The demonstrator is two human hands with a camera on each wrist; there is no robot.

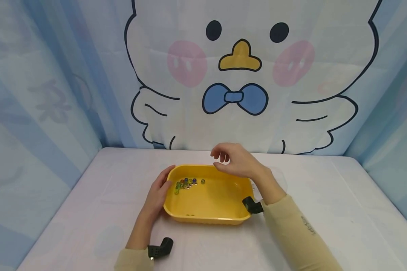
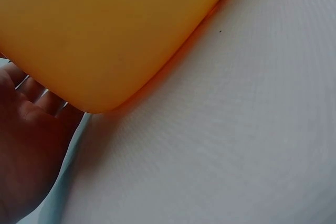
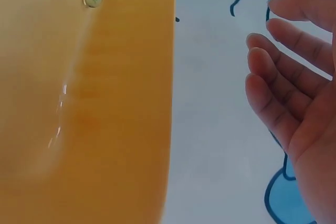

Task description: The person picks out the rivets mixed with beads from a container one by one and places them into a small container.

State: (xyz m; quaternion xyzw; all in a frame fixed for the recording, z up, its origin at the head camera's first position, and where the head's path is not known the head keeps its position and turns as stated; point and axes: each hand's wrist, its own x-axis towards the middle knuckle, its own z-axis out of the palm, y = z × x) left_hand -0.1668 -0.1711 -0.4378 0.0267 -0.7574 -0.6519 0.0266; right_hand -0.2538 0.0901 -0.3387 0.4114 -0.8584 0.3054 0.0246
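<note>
A yellow plastic basin (image 1: 217, 199) sits on the white table, with several glass marbles (image 1: 185, 183) gathered toward its back left part and one lying a little apart. My left hand (image 1: 158, 192) grips the left side of the basin, its thumb over the rim. In the left wrist view, the fingers of that hand (image 2: 31, 129) disappear behind the basin wall (image 2: 105, 40). Above the back rim hovers my right hand (image 1: 235, 160), fingers loosely bent and apart. From the right wrist, nothing shows between the fingers of that hand (image 3: 299, 87), beside the basin (image 3: 131, 103).
Black wrist cameras (image 1: 161, 247) are strapped on both forearms; the right one overlaps the basin's right edge in the head view. A faint, clear round outline (image 1: 282, 177) lies behind the right forearm. A printed curtain (image 1: 237, 128) hangs along the table's back edge.
</note>
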